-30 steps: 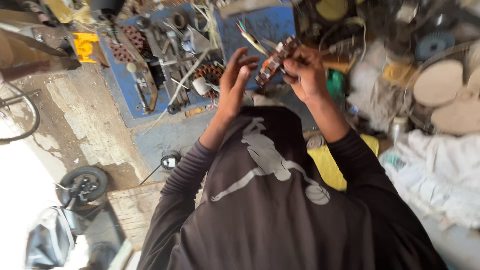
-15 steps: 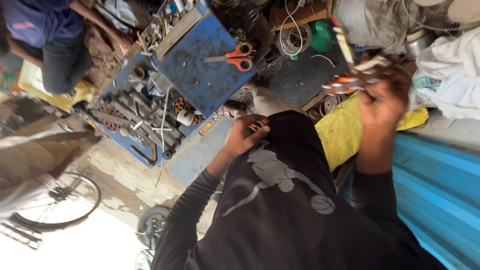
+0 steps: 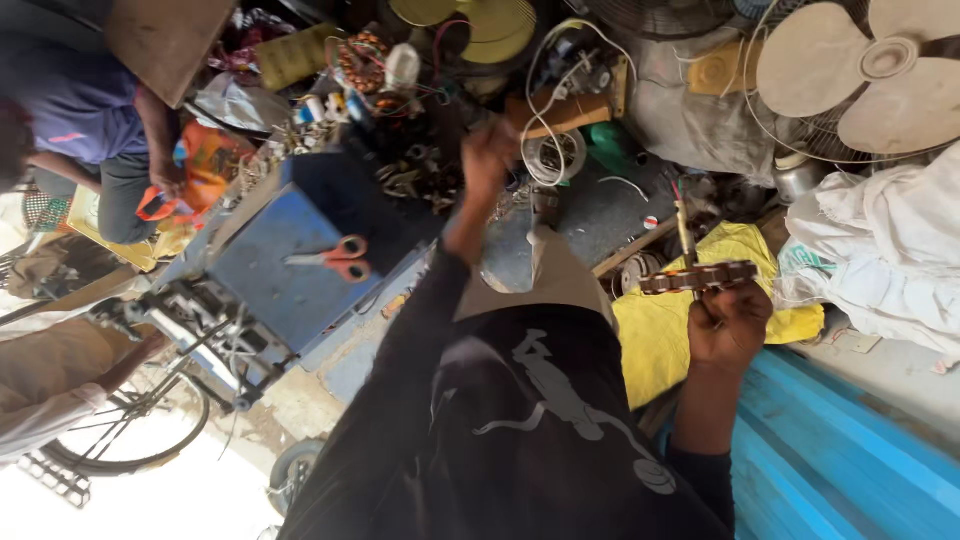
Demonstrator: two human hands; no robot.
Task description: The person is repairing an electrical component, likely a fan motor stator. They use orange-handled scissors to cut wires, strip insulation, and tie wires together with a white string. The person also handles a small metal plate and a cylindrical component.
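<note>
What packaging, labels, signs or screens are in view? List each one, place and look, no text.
Orange plastic bag: upper left, crumpled, beside a seated person.
White sack: right edge, rumpled, small green printed patch.
Cardboard sheet: top left corner, flat, brown.
White figure print: on the wearer's black shirt, left of the right hand, which grips a toothed metal ring.
No signs or screens.

Stator ring (image 3: pixel 698 277) is in my right hand (image 3: pixel 728 325): round, flat, dark metal core with rust-brown coil segments round its edge. Seen edge-on, lying roughly level, raised above the yellow cloth (image 3: pixel 660 335). A thin rod-like piece sticks up from its top, tilted slightly; can't tell what it is. My fingers grip it from below, at the right half.
</note>
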